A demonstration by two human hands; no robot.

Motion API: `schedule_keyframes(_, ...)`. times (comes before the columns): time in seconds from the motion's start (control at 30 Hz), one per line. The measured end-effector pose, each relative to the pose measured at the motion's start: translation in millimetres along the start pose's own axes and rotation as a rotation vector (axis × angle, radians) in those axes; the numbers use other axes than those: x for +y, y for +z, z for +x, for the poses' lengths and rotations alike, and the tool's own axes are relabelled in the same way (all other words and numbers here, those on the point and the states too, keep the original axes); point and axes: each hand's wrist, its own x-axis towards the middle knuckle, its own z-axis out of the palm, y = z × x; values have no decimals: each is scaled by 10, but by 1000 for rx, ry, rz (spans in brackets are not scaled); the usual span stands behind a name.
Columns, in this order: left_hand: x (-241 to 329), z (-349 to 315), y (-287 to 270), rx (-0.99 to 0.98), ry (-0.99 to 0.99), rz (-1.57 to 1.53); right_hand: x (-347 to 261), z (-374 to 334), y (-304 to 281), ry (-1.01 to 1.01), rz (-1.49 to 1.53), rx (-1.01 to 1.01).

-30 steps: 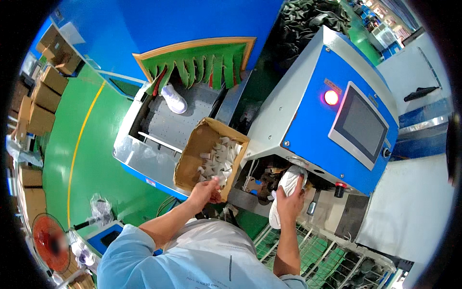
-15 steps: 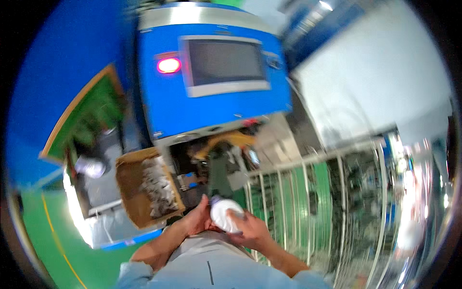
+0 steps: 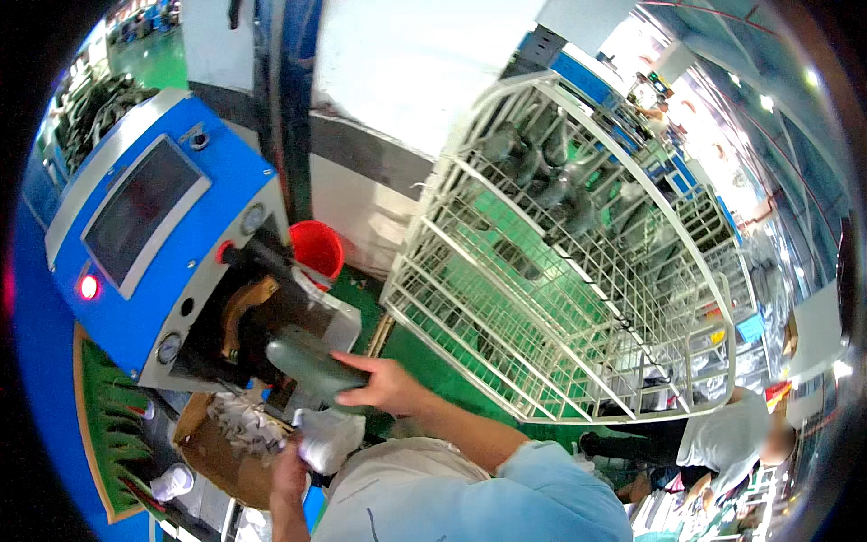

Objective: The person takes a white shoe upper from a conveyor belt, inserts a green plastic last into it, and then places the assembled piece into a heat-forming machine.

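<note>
One white shoe (image 3: 330, 441) is in the left hand (image 3: 289, 465), by the person's belly. The right hand (image 3: 390, 384) now grips a dark green foot shape (image 3: 307, 363); half a second ago, both hands were on the shoe. A brown box (image 3: 200, 456) of white scraps (image 3: 242, 423) sits beside the left hand. The blue machine (image 3: 215, 221) has moved left in view, and a red bucket (image 3: 318, 242) now shows.

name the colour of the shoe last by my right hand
Dark green shoe last; head view.
</note>
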Motion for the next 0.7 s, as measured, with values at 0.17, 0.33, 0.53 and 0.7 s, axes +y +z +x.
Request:
schedule_keyframes(0.17, 101, -143, 25, -88, 159, -236, -530, -1228, -1557, 294, -147, 719)
schedule_keyframes(0.33, 463, -323, 1308, 109, 186, 238, -539, -1961, -2947, 417, -636, 1221)
schedule_keyframes(0.53, 507, -54, 1918, 74, 69, 592, 103, -2076, -4538, 532, -425, 1075)
schedule_keyframes(0.7, 500, -182, 1990, 204, 78, 466, -248, -1394, -4470, 632, -532, 961)
